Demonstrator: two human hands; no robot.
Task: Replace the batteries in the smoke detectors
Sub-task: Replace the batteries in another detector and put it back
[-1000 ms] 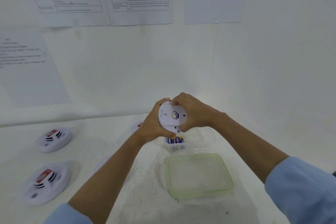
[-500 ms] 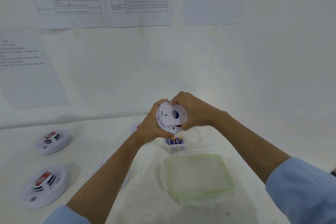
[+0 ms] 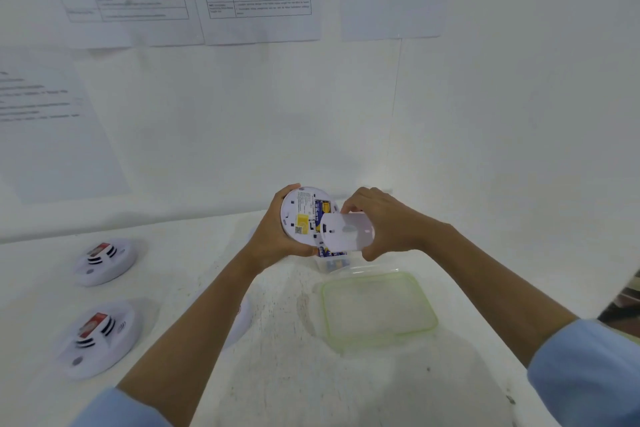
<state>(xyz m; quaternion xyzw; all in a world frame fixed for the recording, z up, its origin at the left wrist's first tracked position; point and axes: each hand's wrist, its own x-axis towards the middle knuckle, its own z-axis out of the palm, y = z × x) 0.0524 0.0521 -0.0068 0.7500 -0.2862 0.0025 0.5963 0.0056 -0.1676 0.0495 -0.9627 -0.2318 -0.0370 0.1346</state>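
White detector (image 3: 300, 218) gripped in left hand (image 3: 277, 236); right hand (image 3: 388, 222) fingers (image 3: 349, 206) pinch cover (image 3: 346, 232).

Both my forearms reach forward from 6 o'clock, converge near centre, raised above table. Light blue sleeves pushed back, forearms bare.

My left hand (image 3: 277, 236): palm cupped, thumb at top rim, fingers wrapped under lower edge of smoke detector (image 3: 303, 218), back face tilted toward me.

My right hand (image 3: 384, 224): at 3 o'clock of left, wrist slightly bent. Thumb below, fingers curled over top, pinching round cover plate (image 3: 346, 232), held just off detector, overlapping its right edge.
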